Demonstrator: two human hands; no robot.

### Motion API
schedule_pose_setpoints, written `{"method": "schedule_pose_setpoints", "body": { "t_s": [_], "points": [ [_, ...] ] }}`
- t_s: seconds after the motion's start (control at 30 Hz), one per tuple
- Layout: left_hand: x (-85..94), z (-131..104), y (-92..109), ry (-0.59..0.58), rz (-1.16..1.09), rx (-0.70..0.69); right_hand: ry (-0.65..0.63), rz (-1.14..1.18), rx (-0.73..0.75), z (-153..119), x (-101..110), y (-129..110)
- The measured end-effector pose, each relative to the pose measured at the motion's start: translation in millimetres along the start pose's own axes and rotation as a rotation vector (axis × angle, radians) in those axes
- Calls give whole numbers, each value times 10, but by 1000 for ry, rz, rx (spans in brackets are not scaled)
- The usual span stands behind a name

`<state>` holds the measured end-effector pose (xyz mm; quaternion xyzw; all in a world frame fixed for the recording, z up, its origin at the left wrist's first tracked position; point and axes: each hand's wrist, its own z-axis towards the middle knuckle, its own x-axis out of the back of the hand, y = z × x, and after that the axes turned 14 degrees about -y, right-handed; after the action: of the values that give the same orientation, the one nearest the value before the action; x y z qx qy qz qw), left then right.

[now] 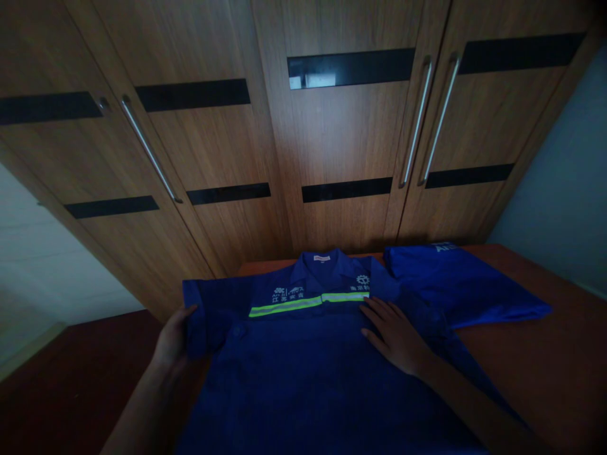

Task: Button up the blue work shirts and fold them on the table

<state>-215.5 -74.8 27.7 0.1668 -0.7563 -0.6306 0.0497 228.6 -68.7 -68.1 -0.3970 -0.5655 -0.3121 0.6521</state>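
A dark blue work jacket (303,366) lies spread front side up, its collar toward the wardrobe. Across its chest runs a yellow-green and silver reflective strip (285,307), with white printed lettering above. My left hand (171,338) grips the end of the short sleeve on the left, thumb on top and the other fingers hidden under the cloth. My right hand (393,335) rests flat on the chest at the right end of the strip, fingers stretched out.
A folded bright blue garment or bag (459,284) with white letters lies to the right on the reddish-brown surface (526,360). Behind stands a wooden wardrobe (332,139) with long metal handles and black panels. Dark red floor (95,366) shows at the left.
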Motion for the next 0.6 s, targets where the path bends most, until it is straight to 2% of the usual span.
{"method": "schedule_pose_setpoints", "body": {
  "t_s": [0.07,0.13,0.23,0.3,0.37,0.43,0.6],
  "points": [
    [-71,-53,2,-124,63,-97,6,-1,2,-2,6,-5],
    [-164,-133,-48,-258,283,-207,11,0,6,-7,13,-11],
    [-334,-272,-235,-481,821,-382,7,0,7,-12,20,-16],
    [-427,-336,-405,-588,1197,-481,-4,-2,1,-12,25,-17],
    [-474,-356,-562,-624,1486,-532,-17,-4,-5,-8,31,-15],
    [-474,-339,-670,-624,1670,-545,-31,-1,-8,-2,39,-14],
    [-407,-312,-691,-634,1786,-559,-40,32,-19,-21,35,-46]
  ]
}}
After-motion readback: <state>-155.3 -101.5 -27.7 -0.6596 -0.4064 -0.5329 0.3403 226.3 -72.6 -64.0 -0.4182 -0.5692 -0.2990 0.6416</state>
